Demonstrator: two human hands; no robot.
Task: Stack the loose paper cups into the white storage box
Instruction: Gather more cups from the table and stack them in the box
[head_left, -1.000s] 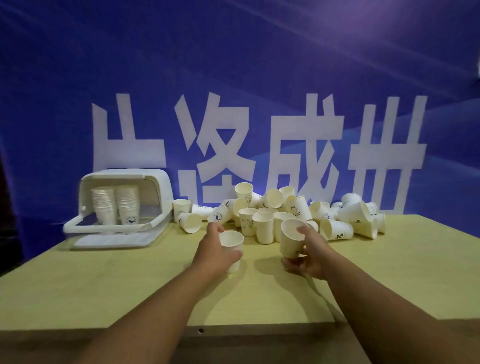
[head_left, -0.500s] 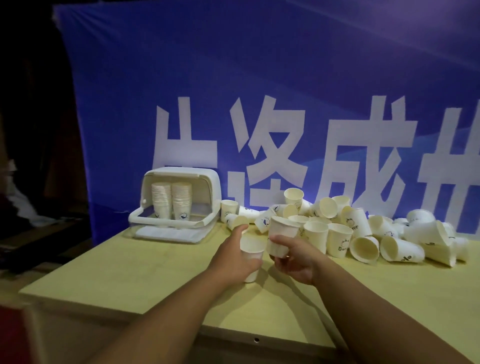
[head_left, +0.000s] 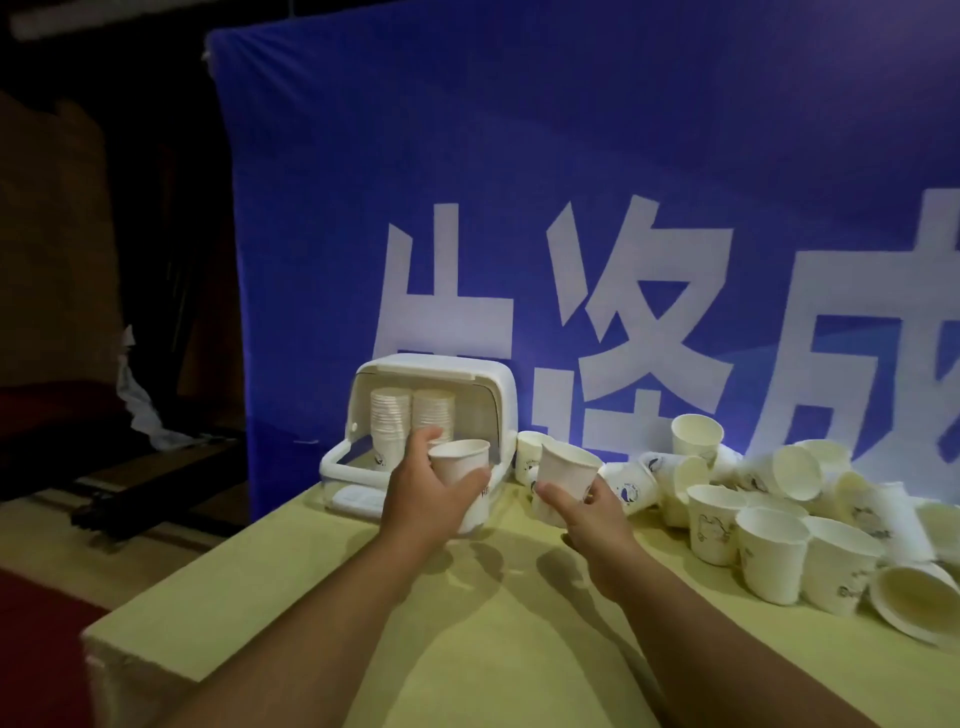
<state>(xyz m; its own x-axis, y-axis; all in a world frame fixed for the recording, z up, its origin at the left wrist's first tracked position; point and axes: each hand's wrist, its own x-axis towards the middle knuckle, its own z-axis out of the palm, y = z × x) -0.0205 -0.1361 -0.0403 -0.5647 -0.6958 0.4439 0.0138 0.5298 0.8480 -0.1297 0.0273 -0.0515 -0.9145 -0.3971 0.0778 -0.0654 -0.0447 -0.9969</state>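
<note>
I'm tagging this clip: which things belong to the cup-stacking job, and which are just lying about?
Job: left hand, gripping one cup; right hand, gripping another cup; white storage box; stacked cups inside it; loose cup pile.
Just there: blue banner; white cloth; yellow table.

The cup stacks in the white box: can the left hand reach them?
Probably yes. The front of the white box is open, and the left hand, holding a cup, is right before the cup stacks, with nothing between them.
</note>
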